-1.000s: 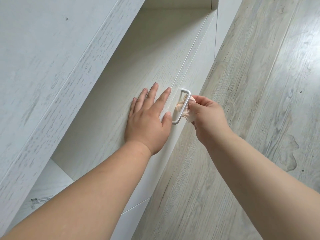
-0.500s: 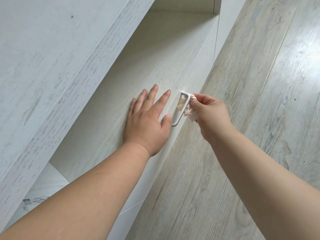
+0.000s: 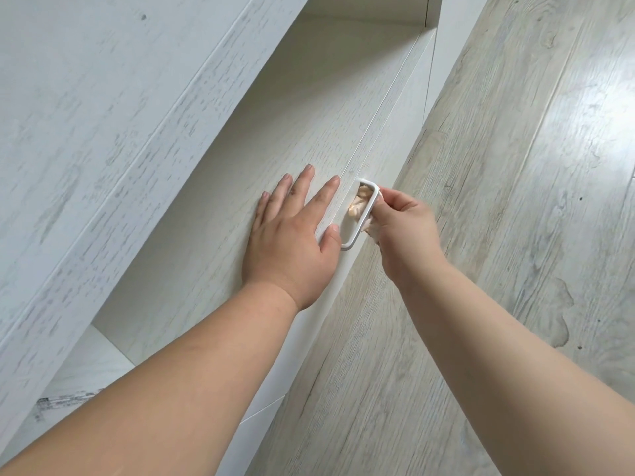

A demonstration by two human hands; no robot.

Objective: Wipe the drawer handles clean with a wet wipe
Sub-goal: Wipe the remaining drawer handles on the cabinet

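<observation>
A white U-shaped drawer handle [image 3: 360,225] stands out from the pale wood-grain drawer front [image 3: 292,132]. My left hand [image 3: 292,235] lies flat on the drawer front just left of the handle, fingers straight and spread. My right hand [image 3: 405,228] pinches a crumpled white wet wipe [image 3: 372,230] against the upper part of the handle bar. Most of the wipe is hidden behind the bar and my fingers. A reflection of my fingers shows inside the handle loop.
A thick white cabinet top [image 3: 103,149] overhangs the drawers on the left. Grey-toned plank flooring [image 3: 515,166] fills the right side. A second drawer front [image 3: 261,417] starts below the seam near my left forearm. A printed label [image 3: 65,403] sits at the lower left.
My right hand has slid the wipe up along the handle bar toward its top corner. My left hand has stayed flat on the drawer front.
</observation>
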